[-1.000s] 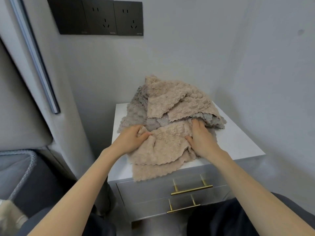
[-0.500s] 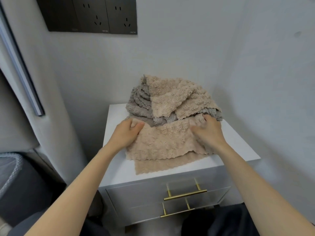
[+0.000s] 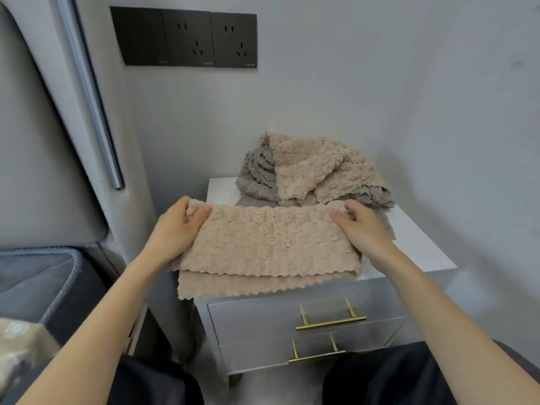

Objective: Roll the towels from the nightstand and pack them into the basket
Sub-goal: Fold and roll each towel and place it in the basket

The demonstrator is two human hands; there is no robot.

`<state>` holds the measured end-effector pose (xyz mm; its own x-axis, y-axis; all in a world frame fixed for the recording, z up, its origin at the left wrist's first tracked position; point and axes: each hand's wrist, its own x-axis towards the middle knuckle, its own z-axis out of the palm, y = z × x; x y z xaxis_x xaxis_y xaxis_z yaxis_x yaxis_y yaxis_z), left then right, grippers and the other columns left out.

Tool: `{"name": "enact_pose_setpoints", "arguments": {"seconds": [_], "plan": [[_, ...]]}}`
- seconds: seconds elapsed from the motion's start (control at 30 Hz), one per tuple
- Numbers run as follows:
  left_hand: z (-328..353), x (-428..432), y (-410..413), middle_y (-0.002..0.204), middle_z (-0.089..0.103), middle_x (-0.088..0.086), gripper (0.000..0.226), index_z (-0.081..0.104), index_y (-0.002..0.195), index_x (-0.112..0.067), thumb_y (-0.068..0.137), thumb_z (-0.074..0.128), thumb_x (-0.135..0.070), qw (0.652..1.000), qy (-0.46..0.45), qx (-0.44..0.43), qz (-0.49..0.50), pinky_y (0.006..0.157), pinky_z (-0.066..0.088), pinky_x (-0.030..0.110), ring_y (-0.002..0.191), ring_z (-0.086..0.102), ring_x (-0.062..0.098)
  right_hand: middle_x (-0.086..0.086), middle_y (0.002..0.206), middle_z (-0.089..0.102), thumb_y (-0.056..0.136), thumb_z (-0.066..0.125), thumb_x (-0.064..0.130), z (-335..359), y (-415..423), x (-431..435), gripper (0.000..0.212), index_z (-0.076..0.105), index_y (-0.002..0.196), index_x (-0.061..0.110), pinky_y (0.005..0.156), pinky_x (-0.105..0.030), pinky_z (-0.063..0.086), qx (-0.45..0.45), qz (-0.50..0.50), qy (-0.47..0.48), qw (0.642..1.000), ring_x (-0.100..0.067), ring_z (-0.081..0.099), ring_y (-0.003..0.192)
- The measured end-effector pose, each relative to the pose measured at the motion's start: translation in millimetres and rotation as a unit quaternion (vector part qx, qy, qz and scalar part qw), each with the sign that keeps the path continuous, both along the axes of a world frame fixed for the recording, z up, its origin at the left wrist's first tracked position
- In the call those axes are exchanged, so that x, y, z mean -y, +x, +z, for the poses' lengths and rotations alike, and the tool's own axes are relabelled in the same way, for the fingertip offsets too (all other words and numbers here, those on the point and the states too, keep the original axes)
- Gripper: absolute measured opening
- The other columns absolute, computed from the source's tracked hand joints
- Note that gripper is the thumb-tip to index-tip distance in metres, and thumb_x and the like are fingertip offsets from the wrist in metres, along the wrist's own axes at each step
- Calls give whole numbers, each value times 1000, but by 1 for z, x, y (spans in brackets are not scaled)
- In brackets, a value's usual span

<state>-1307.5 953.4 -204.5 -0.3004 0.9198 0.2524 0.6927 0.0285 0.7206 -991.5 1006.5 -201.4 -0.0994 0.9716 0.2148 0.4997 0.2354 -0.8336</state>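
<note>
A beige fluffy towel (image 3: 268, 247) is stretched between my hands above the front of the white nightstand (image 3: 418, 247), folded double with its lower edge hanging past the front. My left hand (image 3: 175, 229) pinches its upper left corner. My right hand (image 3: 359, 226) pinches its upper right corner. Behind it a heap of beige and grey towels (image 3: 309, 173) lies on the back of the nightstand top. No basket shows clearly; a grey fabric edge (image 3: 58, 276) sits at the left.
The nightstand has two drawers with brass handles (image 3: 330, 325). Walls close in behind and to the right. A black socket panel (image 3: 187, 39) hangs above. An upholstered headboard (image 3: 43, 141) stands at the left. My dark-trousered knees fill the bottom.
Both hands have lifted one beige towel off the heap and pulled it towards me, spreading it out wide. The view has shifted so the nightstand sits further right.
</note>
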Motion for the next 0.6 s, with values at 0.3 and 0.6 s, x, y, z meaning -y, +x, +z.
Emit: {"name": "enact_pose_setpoints", "arguments": {"seconds": [0.3, 0.6], "plan": [[-26, -12, -4, 130, 52, 13, 49, 39, 136, -7, 96, 48, -34, 997, -46, -56, 36, 88, 41, 34, 112, 54, 27, -8, 60, 44, 92, 58, 20, -7, 0, -7, 31, 59, 78, -8, 56, -28, 31, 117, -12, 4, 993, -19, 40, 55], [-28, -13, -15, 112, 63, 10, 45, 44, 133, -8, 97, 48, -35, 992, -117, -30, 45, 67, 40, 26, 86, 51, 17, 0, 53, 38, 95, 55, 28, -19, -6, -8, 41, 37, 61, 14, 43, -22, 27, 226, -11, -69, 972, -14, 35, 47]]}}
